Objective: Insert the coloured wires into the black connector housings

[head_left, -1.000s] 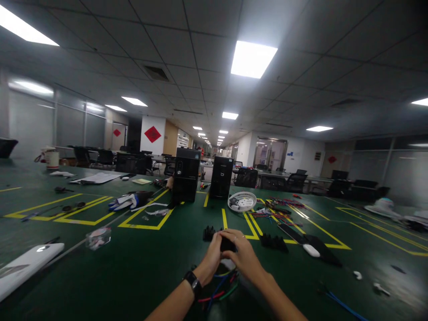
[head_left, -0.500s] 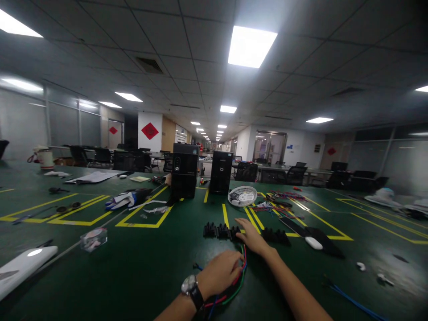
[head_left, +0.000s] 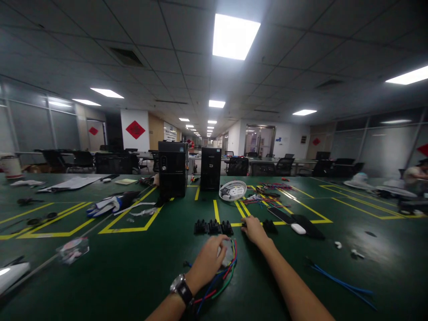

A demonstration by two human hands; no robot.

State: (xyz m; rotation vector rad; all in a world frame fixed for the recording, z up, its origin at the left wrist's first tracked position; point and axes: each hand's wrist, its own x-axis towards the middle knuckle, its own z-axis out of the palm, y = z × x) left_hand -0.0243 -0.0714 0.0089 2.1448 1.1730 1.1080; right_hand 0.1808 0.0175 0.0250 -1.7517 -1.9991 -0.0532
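Note:
My right hand (head_left: 254,231) reaches forward to a row of small black plastic parts, fingers curled down on one that it mostly covers. Left of it stand several matching black parts (head_left: 214,227) with upright prongs, and another black part (head_left: 270,226) shows on its right. My left hand (head_left: 207,258), with a watch (head_left: 181,287) on the wrist, hovers just over a bundle of coloured wires (head_left: 230,272). Its thumb and fingers are bent but apart, with nothing visible between them. Red, green and blue wires curve out from beneath it, beside a pale translucent patch.
Two black computer towers (head_left: 173,171) (head_left: 210,169) stand at the back. Near them is a white basket (head_left: 233,191) and a loose wire pile (head_left: 267,198). Gloves (head_left: 109,205) lie left; a white case (head_left: 298,228), earbuds (head_left: 357,254) and blue wires (head_left: 344,281) lie right.
My view has turned right. My right hand has moved right along the row of black parts, uncovering the left group. My left hand has lifted off the wires and its fingers have spread.

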